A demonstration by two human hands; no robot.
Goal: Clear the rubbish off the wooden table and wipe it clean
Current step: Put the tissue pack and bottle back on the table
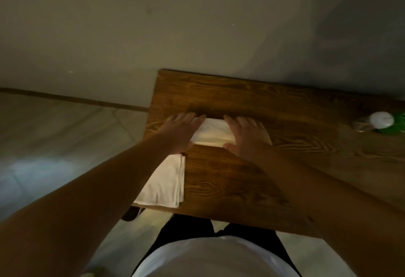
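Note:
A white folded cloth [211, 133] lies on the wooden table [252, 101] near its left end. My left hand [180, 130] presses flat on the cloth's left end, fingers spread. My right hand [246, 137] presses flat on its right end, thumb at the near edge. Both palms lie on top of the cloth rather than curl around it. A second folded white cloth [163, 183] rests at the table's near left corner, partly under my left forearm.
A plastic bottle with a white cap and green label [382, 122] lies at the table's right edge of view. The table's far side meets a pale wall. Tiled floor [54, 134] stretches to the left. My legs stand at the near edge.

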